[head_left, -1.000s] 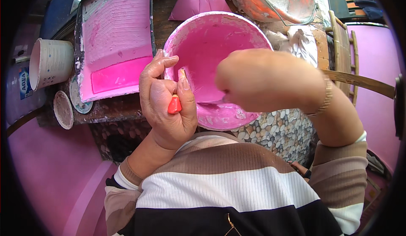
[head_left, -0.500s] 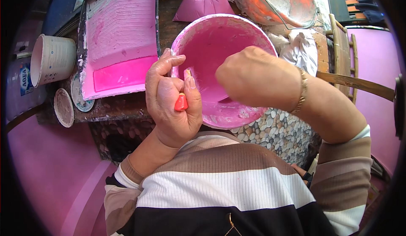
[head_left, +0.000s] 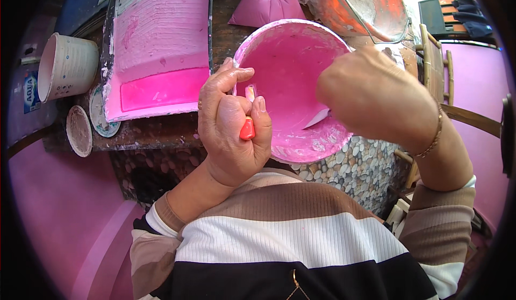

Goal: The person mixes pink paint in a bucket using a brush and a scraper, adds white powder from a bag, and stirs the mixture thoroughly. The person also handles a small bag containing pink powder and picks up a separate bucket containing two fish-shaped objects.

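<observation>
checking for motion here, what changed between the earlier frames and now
The right hand slid rightward along the pink bucket, uncovering more of the white blade inside it. The left hand kept its grip on the red-handled tool at the rim. The paint tray stayed put.

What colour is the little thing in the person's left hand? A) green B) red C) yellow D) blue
B: the left hand is closed around a small red handle, held at the rim of the pink bucket.
</observation>
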### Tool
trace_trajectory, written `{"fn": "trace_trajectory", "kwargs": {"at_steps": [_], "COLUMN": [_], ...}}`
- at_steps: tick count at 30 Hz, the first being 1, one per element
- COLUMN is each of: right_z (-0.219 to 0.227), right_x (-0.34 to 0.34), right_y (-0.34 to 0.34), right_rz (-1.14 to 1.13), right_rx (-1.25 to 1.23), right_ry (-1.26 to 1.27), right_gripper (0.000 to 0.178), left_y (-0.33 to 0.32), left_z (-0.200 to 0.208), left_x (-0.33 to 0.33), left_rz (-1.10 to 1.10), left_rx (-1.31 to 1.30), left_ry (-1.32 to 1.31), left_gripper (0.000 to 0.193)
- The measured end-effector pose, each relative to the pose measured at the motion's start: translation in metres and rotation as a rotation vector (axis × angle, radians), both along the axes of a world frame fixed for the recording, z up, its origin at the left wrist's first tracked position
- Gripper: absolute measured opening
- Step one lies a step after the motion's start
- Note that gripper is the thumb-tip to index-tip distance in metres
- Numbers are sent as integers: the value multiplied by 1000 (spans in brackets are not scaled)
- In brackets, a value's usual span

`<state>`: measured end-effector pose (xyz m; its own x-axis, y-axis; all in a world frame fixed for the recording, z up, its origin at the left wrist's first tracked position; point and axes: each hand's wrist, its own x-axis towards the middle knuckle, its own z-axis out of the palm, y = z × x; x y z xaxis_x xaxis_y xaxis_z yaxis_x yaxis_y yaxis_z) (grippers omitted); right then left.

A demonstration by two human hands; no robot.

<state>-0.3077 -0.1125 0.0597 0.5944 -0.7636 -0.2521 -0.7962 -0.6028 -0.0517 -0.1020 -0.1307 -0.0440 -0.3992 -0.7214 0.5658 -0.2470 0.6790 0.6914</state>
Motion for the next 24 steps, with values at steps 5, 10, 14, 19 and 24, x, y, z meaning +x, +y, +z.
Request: {"fn": "trace_trajectory", "kwargs": {"at_steps": [5, 10, 14, 19, 24], "right_z": [-32, 8, -21, -10, -31], "right_x": [20, 5, 34, 15, 34], "right_y": [8, -6, 17, 7, 15], "right_rz": [-80, -256, -277, -456, -366], "right_rx": [66, 235, 407, 437, 434], "right_ry": [49, 17, 49, 14, -42], "right_gripper": [6, 8, 8, 11, 13], "left_y": [-2, -1, -1, -3, -4], "left_z": [-2, 1, 0, -2, 0], "left_x": [-4, 0, -5, -1, -4], "left_rz": [7, 13, 0, 11, -4], "left_rx": [-1, -18, -37, -37, -45], "left_ry": [18, -21, 27, 37, 50], "left_gripper": [11, 16, 16, 14, 13]}}
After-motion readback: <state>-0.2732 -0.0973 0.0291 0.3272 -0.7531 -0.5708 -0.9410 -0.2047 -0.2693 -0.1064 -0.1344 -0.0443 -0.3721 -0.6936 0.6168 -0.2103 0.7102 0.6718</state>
